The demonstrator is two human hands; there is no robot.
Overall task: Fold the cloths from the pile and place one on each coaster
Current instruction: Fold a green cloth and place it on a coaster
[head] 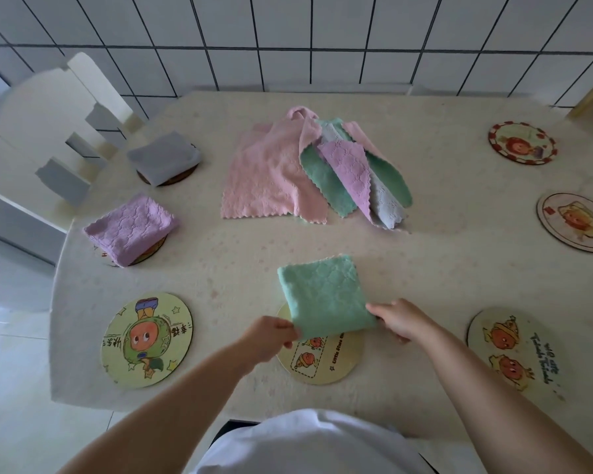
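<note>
1. Two coasters at the left already carry folded cloths: a grey cloth [164, 156] at the far left and a lilac cloth [131, 228] nearer.
2. The folded green cloth [324, 295] is pinched at its near corners by the left hand [269, 338] and right hand [399, 321], fingers closed on it; it half overlaps the yellow coaster [322, 359] and is not yet centred.
3. Left to do: the pile [308, 165] holds several unfolded cloths, and four coasters in full view lie bare, among them the green-figure coaster [147, 339].
4. The worktop [442, 254] between pile and hands is open; the near edge runs close beneath the yellow coaster.
</note>
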